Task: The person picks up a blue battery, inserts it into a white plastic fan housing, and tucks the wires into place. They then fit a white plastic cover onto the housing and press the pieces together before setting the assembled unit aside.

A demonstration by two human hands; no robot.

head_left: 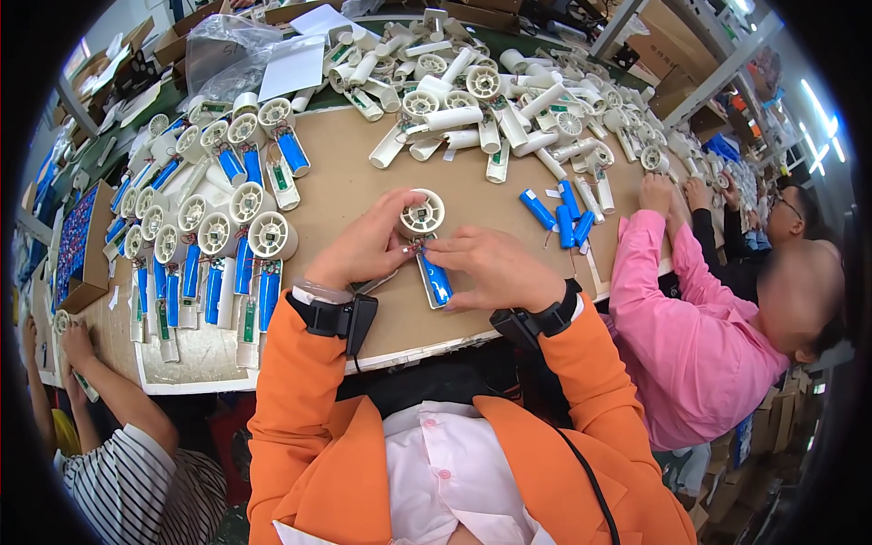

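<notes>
In the head view, the blue battery (pixel 439 284) was held under the right hand's (pixel 502 270) fingers, its long side pointed toward the worktop's (pixel 397 329) front edge. The fan (pixel 423 213), just past it, was gripped by the left hand (pixel 361 241).

This is a factory-type assembly workshop — people (pixel 695 331) line a long table (pixel 338 177) laid with repeated parts: rows of white wheel-topped units (pixel 270 238) wired to blue cells (pixel 292 153), plus a heap of white casings (pixel 454 118). Cardboard boxes (pixel 668 47), metal uprights (pixel 727 68) and tube lights (pixel 816 102) show around it.
</notes>
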